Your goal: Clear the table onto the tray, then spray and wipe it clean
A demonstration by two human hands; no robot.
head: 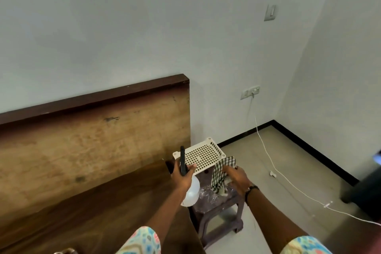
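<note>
Presently catalogued, by item:

Spray bottle (190, 190): translucent white rounded body, black trigger head. Held in the left hand (182, 175), fingers wrapped around the neck below the trigger, body hanging down over the gap between the bed frame (92, 192) and the stool (218, 208). Likely light, rigid plastic; its smooth belly may be slippery, so the neck is the sound place to hold it. How much liquid it holds cannot be read.

Checked cloth (221, 173): green-and-white, soft and limp, draped half over the tray's near edge and half onto the stool top. The right hand (237, 178) rests on it with fingers curled; whether they have pinched the fabric cannot be told. It will bunch and trail, so it is best gathered in a fistful, not by a corner.

Tray (203, 158): cream perforated plastic, sitting on the stool's far side against the headboard (103, 140) corner, with nothing visible in it. Probably light and stiff; best carried by the rim.

Stool: dark plastic, the top apparently covered in crinkled clear film (a surface likely to let things slide).

White cable (274, 168): runs from the wall socket (249, 92) across the floor, well apart from the stool.
</note>
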